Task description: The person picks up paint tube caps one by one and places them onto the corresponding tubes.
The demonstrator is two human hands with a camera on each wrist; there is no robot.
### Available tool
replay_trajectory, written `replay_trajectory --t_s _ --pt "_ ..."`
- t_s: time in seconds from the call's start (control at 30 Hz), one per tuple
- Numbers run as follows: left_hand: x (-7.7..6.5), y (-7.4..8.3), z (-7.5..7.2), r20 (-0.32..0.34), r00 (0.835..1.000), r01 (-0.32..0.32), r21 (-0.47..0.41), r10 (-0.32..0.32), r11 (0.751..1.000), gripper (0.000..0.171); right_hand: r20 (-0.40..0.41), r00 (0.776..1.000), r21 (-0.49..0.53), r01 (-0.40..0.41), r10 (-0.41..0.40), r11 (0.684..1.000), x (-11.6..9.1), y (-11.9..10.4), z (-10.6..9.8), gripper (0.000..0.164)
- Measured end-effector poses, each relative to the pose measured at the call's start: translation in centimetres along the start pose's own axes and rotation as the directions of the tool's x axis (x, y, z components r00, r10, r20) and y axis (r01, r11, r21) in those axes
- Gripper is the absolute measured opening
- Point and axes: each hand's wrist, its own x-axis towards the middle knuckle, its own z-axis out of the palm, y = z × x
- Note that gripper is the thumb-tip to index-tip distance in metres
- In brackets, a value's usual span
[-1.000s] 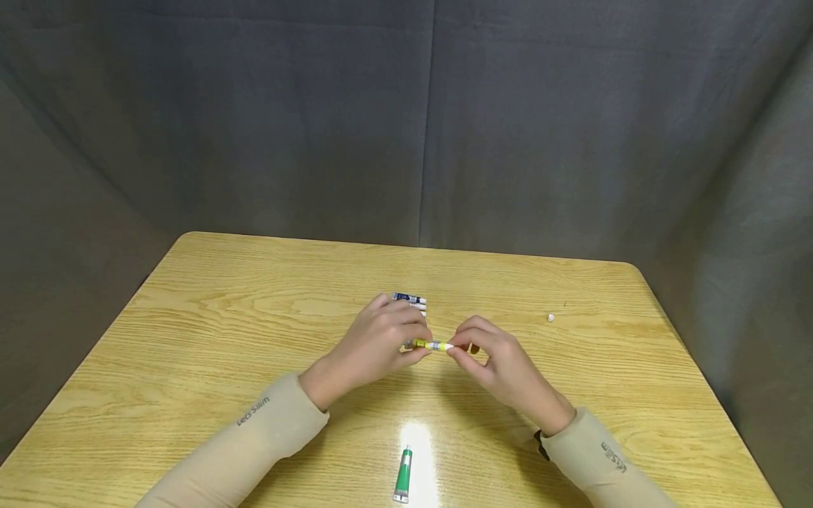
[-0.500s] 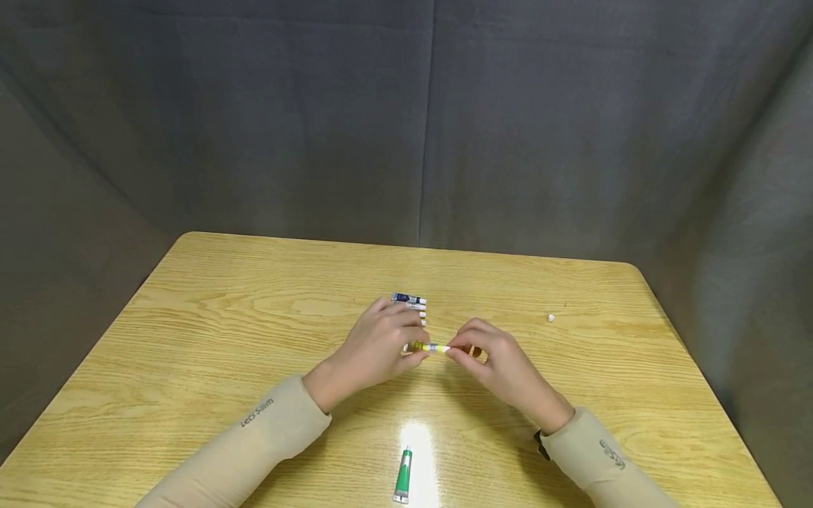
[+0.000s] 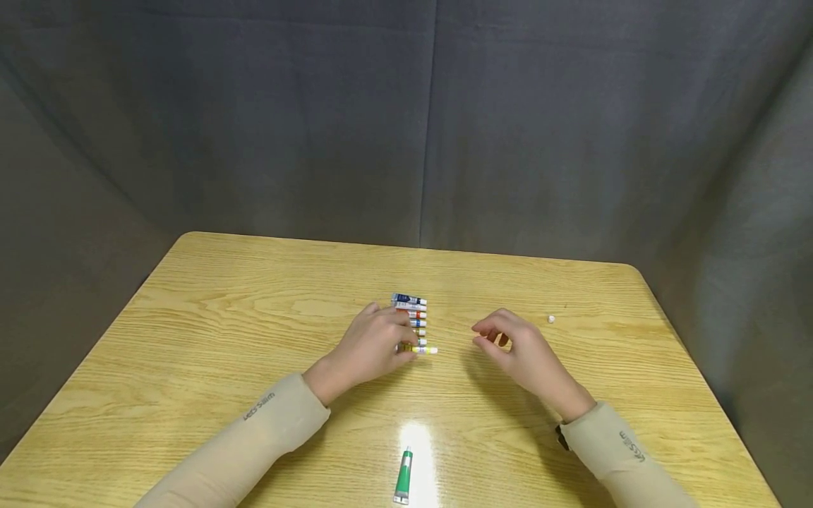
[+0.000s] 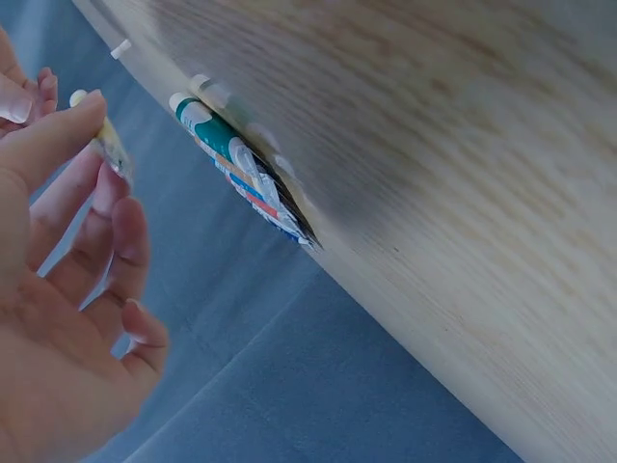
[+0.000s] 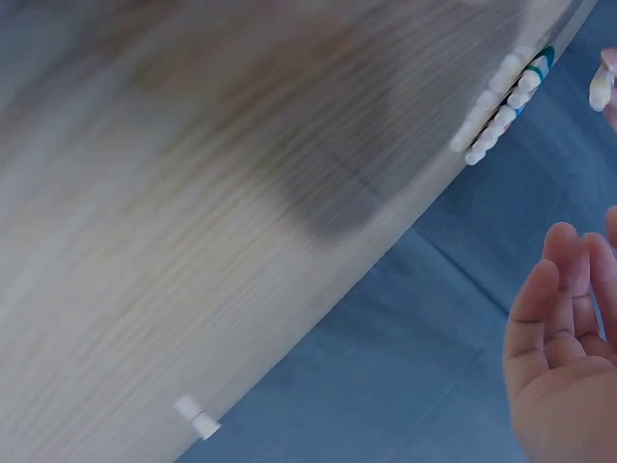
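Observation:
My left hand (image 3: 371, 346) pinches a small yellow paint tube (image 3: 424, 350) between thumb and index finger, its white cap pointing right. In the left wrist view the yellow tube (image 4: 116, 159) is held above the table, with the other fingers loosely bent. Beyond and partly behind this hand, several paint tubes (image 3: 411, 307) lie side by side in a row, white caps to the right; dark blue is farthest. My right hand (image 3: 519, 355) hovers to the right of the yellow tube, fingers loosely curved, holding nothing.
A green paint tube (image 3: 403, 476) lies near the front of the wooden table (image 3: 254, 282), its nozzle uncapped and pointing away. A small white cap (image 3: 550, 319) rests at the right. Dark cloth (image 3: 317, 127) hangs behind the table.
My right hand has let go of the yellow tube's cap end and moved right. My left hand has shifted slightly left with the tube, and more of the row shows.

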Motion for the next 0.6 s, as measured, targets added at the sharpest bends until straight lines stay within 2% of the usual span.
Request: replay_trajectory --t_s 0.23,0.43,0.6 --pt "0.2 -0.3 0.4 0.063 0.998 0.016 -0.017 -0.015 1.0 0.012 -0.002 0.999 -0.025 -0.033 0.033 0.999 -0.3 1.4 -0.6 0.015" --pt "0.3 -0.6 0.7 0.083 0.996 0.029 -0.016 -0.028 0.999 0.015 -0.035 0.998 -0.048 -0.049 0.047 0.998 -0.5 3.0 -1.6 0.015" --pt "0.3 -0.8 0.8 0.099 0.994 0.039 -0.028 -0.036 0.999 0.016 -0.068 0.994 -0.079 -0.094 0.089 0.992 -0.9 4.4 -2.8 0.015"
